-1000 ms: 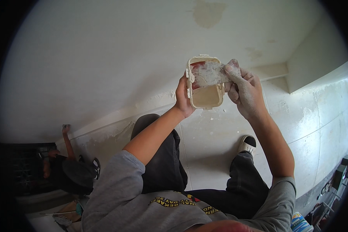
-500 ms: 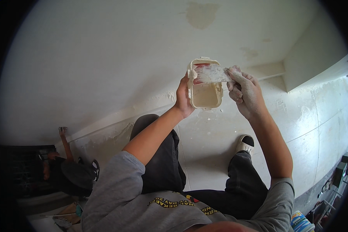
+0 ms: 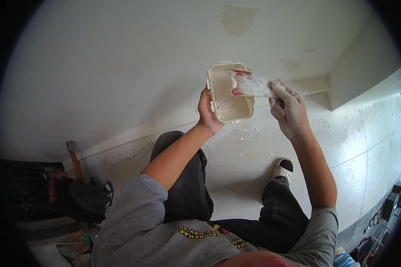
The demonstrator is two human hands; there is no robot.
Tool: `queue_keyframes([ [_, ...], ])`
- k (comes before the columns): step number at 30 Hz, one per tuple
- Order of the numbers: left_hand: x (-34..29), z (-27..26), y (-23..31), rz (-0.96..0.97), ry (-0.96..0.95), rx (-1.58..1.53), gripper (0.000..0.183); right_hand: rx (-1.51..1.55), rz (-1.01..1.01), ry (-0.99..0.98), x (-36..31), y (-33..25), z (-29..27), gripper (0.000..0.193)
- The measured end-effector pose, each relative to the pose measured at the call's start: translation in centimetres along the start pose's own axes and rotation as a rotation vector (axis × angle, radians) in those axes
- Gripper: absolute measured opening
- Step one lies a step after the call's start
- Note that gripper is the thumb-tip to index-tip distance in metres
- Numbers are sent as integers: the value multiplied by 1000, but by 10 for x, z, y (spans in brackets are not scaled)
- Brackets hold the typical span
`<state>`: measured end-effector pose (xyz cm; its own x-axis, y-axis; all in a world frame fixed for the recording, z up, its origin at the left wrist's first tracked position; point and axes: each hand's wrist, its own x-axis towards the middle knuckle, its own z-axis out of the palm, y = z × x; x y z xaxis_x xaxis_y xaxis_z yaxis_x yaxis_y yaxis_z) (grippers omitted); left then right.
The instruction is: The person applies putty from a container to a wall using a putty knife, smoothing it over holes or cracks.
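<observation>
My left hand [image 3: 209, 114] grips a cream rectangular plastic tub [image 3: 221, 116] by its left side, its open top facing me. White paste coats the tub's inner walls and rim. In my right hand [image 3: 289, 107], dusted white, a putty knife [image 3: 254, 84] is pinched at its near end. Its flat blade, red under smears of white, reaches left over the tub's opening. A small lump of paste sits along the blade's left edge. The fingers of my left hand are partly hidden behind the tub.
A pale wall [image 3: 120, 66] with a damp-looking patch [image 3: 238, 20] rises ahead. Tiled floor [image 3: 236, 178] with white spatters lies below. At far left another person [image 3: 82, 196] reaches a hand to the wall. A paint bucket [image 3: 345, 258] and tools [image 3: 383, 222] are at lower right.
The putty knife has drawn right, away from the tub's left rim, and lies over its right part. The tub has shifted slightly left and turned, showing more of its inside.
</observation>
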<state>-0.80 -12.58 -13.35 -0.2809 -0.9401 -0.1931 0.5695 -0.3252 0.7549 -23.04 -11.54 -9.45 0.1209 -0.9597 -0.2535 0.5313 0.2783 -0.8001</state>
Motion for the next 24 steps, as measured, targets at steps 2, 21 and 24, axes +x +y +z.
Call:
queue_keyframes([
  [2,-3,-1,1,6,61,-45,61,-57,-29,-52,1,4,4,24],
  [21,-5,-12,6,-46,-92,-120,66,-255,-184,-111,-12,2,39,28],
  [24,-5,-23,6,-53,-18,-126,63,-289,-240,-94,-11,0,39,29],
])
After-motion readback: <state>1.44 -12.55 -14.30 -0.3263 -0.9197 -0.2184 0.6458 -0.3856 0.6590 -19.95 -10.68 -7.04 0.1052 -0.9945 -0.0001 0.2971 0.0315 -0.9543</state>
